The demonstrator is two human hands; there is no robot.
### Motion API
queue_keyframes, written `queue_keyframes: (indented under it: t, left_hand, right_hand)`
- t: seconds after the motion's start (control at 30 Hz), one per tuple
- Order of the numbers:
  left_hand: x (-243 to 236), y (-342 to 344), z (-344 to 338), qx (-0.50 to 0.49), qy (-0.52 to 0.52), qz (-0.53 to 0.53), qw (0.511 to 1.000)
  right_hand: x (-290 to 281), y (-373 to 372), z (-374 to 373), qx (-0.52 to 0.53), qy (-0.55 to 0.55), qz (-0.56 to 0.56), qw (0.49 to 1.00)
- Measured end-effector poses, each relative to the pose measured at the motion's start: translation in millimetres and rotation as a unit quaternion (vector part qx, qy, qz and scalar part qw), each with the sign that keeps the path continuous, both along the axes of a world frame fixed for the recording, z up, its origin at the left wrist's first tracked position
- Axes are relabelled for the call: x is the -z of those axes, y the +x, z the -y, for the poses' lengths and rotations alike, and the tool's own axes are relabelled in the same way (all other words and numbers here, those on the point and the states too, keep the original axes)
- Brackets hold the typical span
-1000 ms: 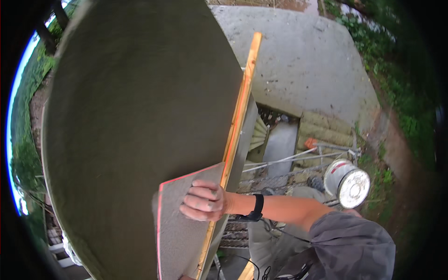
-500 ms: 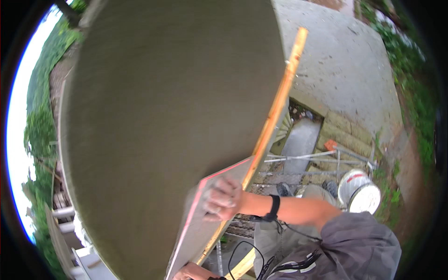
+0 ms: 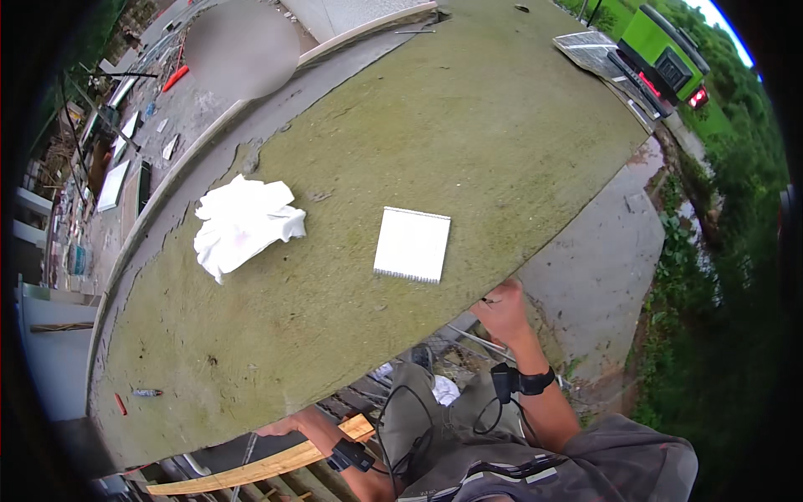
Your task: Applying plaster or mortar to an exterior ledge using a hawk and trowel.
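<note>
1. Right of centre in the frame, your right hand (image 3: 502, 308) rests on the lower edge of the big mossy green slab (image 3: 435, 142). Its fingers are curled together over that edge and seem to pinch something small and dark, though it is too small to name.
2. Lower left of centre, your left hand (image 3: 280, 428) reaches under the slab's edge, just beside the long wooden plank (image 3: 251, 468). The slab hides its fingers, so you cannot tell whether they are apart or closed on anything.
3. At mid-frame, a white square notepad (image 3: 411, 244) lies flat on the slab, near your right hand but not touching it. A crumpled white cloth (image 3: 242, 224) lies well apart from it, to the left.
4. Your grip is only on the very edge. If that edge is damp or mossy, the hand could slip and your weight would go forward.
5. Below you, scaffold bars and decking show through, so anything nudged off the edge would likely fall through the gaps.
6. The notepad lies loose near the edge; a sweep of your right forearm could push it over.
7. Cables hang from both wrist bands (image 3: 523, 381) and could snag on the plank's end.
</note>
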State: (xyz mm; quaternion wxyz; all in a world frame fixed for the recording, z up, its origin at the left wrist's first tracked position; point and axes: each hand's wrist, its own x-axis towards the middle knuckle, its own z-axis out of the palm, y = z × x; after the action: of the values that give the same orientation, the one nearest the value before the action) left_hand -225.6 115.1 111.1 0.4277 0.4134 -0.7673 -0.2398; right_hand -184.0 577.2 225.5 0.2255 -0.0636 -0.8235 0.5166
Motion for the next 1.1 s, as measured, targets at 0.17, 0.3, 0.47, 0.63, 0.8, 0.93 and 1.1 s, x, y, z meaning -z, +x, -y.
queue_keyframes:
  t: [0.17,0.3,0.47,0.63,0.8,0.93,1.1]
  left_hand:
    - [-19,1,-44,0.039,0.086,-0.109,0.99]
    - [-22,-7,-57,0.072,0.114,-0.147,0.98]
    - [-39,7,-60,0.087,0.124,-0.185,0.971]
    - [-59,19,-56,0.031,0.102,-0.257,0.96]
    - [-73,0,-62,0.001,0.113,-0.313,0.943]
    - [-84,-2,-58,0.006,0.148,-0.267,0.952]
    - [-79,0,-54,-0.003,0.15,-0.243,0.958]
  right_hand:
    - [-10,2,5,0.04,0.061,0.014,0.997]
    - [17,6,4,0.103,-0.071,0.075,0.989]
    - [39,37,-1,0.14,-0.074,0.166,0.973]
    - [8,28,-27,0.006,0.352,0.265,0.898]
    - [-25,-3,-10,0.029,0.14,0.25,0.958]
    - [-38,-4,10,0.021,0.104,0.221,0.969]
    - [-40,-5,17,0.009,0.109,0.219,0.97]
